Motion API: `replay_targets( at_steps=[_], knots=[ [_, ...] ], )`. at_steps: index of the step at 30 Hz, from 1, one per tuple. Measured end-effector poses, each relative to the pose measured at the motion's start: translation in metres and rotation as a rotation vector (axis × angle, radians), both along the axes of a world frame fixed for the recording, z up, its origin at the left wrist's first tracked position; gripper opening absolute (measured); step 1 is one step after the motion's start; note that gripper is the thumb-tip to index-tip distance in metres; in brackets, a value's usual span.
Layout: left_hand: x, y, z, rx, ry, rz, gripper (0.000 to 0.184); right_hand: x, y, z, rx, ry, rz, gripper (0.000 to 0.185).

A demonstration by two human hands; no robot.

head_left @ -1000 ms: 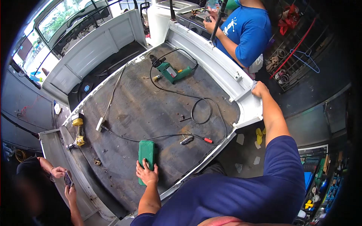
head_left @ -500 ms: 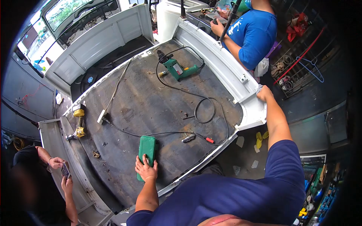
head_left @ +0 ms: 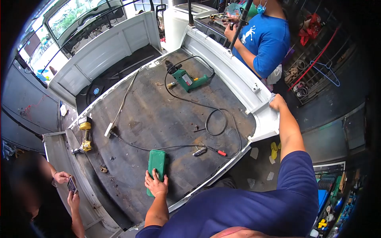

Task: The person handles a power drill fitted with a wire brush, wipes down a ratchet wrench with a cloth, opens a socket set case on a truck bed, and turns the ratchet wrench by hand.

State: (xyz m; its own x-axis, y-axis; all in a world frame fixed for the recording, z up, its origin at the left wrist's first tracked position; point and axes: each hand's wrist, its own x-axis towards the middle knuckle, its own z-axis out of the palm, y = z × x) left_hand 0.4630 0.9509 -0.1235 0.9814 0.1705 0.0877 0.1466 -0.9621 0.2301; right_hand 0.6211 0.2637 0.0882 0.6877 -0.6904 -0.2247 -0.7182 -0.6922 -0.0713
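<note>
My left hand (head_left: 157, 183) lies on the near half of a long green plastic case (head_left: 158, 160), its fingers apart over the lid. The case rests on the dark, dirty floor mat of a white vehicle bed. My right hand (head_left: 277, 102) is at the far end of my outstretched arm, on the corner of the white side panel (head_left: 265, 123). Its fingers are closed around what looks like a small grey cloth (head_left: 272, 97), mostly covered by the hand. A folded multi-tool-like object (head_left: 199, 151) and a red plug end (head_left: 222, 152) lie right of the case.
A green corded power drill (head_left: 190, 80) lies at the back, its black cable looping across the mat. A yellow cordless driver (head_left: 85, 137) and a white power strip (head_left: 108, 130) lie left. One person in blue (head_left: 266, 41) stands beyond the panel; another (head_left: 43, 190) holds a phone (head_left: 72, 185).
The view has shifted slightly, so the bed and case appear a little lower and further right. Both my hands keep their places. The person in blue has moved their hands.
</note>
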Motion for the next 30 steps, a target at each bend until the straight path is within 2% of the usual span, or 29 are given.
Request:
replay_targets(
  at_steps=[6, 14, 18, 19, 22, 24, 27, 28, 29, 30],
  knots=[
    [-0.001, 0.001, -0.001, 0.01, -0.013, -0.002, 0.074, 0.0, 0.01, 0.006, -0.008, -0.021, -0.055, 0.045],
    [-0.001, 0.001, 0.003, -0.047, 0.019, 0.003, 0.074, -0.002, 0.01, 0.008, 0.004, -0.032, 0.004, 0.046],
    [-0.001, 0.002, 0.006, -0.045, 0.05, 0.005, 0.074, 0.003, -0.045, -0.041, -0.076, -0.18, 0.118, 0.047],
    [-0.002, 0.002, 0.006, -0.04, 0.049, 0.01, 0.074, 0.005, -0.053, -0.042, 0.023, -0.142, 0.145, 0.047],
    [-0.005, 0.002, 0.004, -0.037, 0.047, 0.016, 0.074, 0.006, -0.053, -0.04, 0.106, -0.127, 0.192, 0.049],
    [-0.002, 0.002, 0.005, -0.039, 0.039, -0.001, 0.074, 0.006, -0.046, -0.039, 0.076, -0.105, 0.153, 0.045],
    [-0.002, 0.004, 0.004, -0.047, 0.045, 0.011, 0.073, 0.004, -0.054, -0.047, -0.155, -0.116, 0.505, 0.036],
    [-0.002, 0.002, 0.01, -0.075, 0.041, 0.003, 0.072, 0.002, -0.046, -0.042, 0.03, -0.166, 0.244, 0.036],
    [-0.002, 0.001, 0.01, -0.08, 0.05, 0.016, 0.073, 0.002, -0.044, -0.039, 0.049, -0.152, 0.176, 0.037],
    [-0.002, 0.002, 0.006, -0.072, 0.036, 0.011, 0.073, 0.003, -0.045, -0.037, 0.039, -0.082, 0.217, 0.038]
  ],
)
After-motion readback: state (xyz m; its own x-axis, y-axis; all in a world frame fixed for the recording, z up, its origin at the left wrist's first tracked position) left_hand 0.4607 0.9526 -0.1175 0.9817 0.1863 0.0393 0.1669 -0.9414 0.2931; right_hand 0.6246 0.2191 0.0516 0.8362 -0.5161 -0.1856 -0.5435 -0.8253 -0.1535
